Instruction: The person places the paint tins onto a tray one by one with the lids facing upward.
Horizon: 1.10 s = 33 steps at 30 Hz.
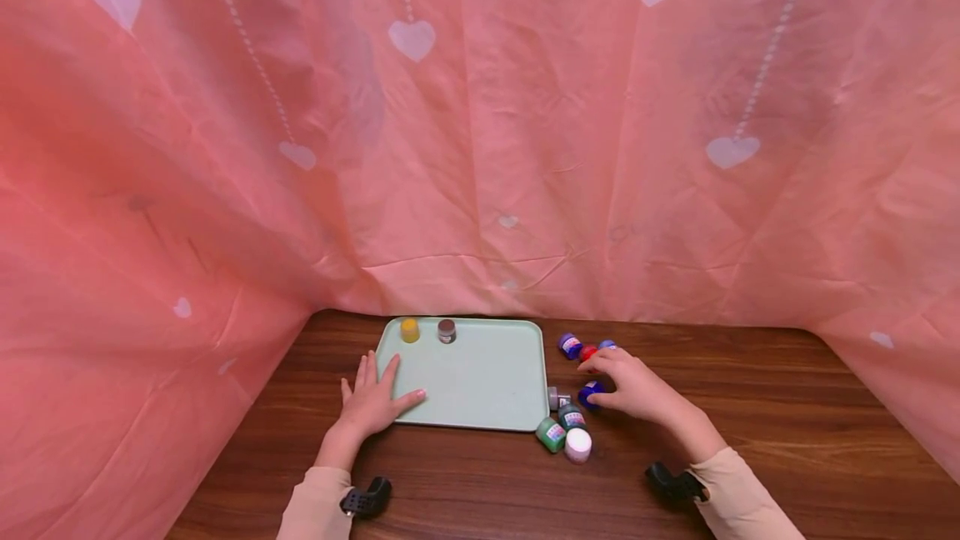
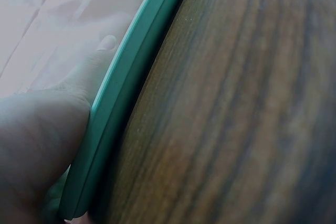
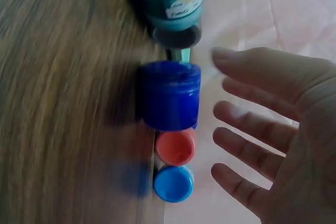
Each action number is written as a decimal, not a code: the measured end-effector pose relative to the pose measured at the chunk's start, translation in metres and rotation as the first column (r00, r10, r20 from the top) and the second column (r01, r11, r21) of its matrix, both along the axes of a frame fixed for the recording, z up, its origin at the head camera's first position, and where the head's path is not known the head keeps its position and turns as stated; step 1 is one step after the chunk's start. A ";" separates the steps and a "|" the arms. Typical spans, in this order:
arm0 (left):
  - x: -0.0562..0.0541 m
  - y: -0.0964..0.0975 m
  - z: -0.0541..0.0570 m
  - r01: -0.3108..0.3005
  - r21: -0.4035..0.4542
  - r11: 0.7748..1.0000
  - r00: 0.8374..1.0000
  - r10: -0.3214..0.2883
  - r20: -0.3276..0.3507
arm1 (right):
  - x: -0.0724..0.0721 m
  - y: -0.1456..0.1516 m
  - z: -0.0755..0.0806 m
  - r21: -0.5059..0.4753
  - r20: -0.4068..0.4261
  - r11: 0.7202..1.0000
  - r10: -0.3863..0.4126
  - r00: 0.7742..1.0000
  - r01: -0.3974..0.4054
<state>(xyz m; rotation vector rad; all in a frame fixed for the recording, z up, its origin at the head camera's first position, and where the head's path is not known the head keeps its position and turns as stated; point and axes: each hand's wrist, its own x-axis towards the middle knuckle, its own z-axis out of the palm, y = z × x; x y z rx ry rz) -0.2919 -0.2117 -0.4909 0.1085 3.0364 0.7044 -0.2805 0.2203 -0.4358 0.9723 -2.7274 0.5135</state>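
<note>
My left hand [image 1: 369, 405] lies with spread fingers over the left edge of a pale green tray [image 1: 472, 386]. In the left wrist view its thumb [image 2: 97, 56] shows beside the tray's rim [image 2: 118, 77]. Just right of the tray, my right hand [image 1: 637, 387] hovers, fingers apart and loosely bent, near a dark blue paint jar [image 1: 589, 395]. The right wrist view shows a gap between the fingers and that blue jar [image 3: 169, 98]. Beyond it are a red jar [image 1: 588, 352], a light blue jar [image 1: 608, 344] and a purple-blue jar [image 1: 570, 346], partly lying over.
On the tray's far left stand a yellow jar [image 1: 409, 330] and a brown-lidded jar [image 1: 447, 331]. By its near right corner cluster a grey jar [image 1: 556, 398], a dark green jar [image 1: 572, 417], a green jar [image 1: 551, 434] and a white-lidded jar [image 1: 578, 445]. Pink curtains [image 1: 525, 148] enclose the wooden table [image 1: 750, 415].
</note>
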 end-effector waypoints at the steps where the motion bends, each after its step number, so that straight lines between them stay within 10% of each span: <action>1: 0.000 0.000 0.000 0.001 0.002 1.000 1.000 -0.001 0.001 | 0.000 0.001 0.000 0.027 0.007 1.000 -0.002 1.000 0.002; 33: 0.004 0.001 0.002 -0.009 0.003 1.000 1.000 0.009 0.001 | -0.001 0.000 -0.011 0.117 0.145 0.993 -0.012 0.989 -0.005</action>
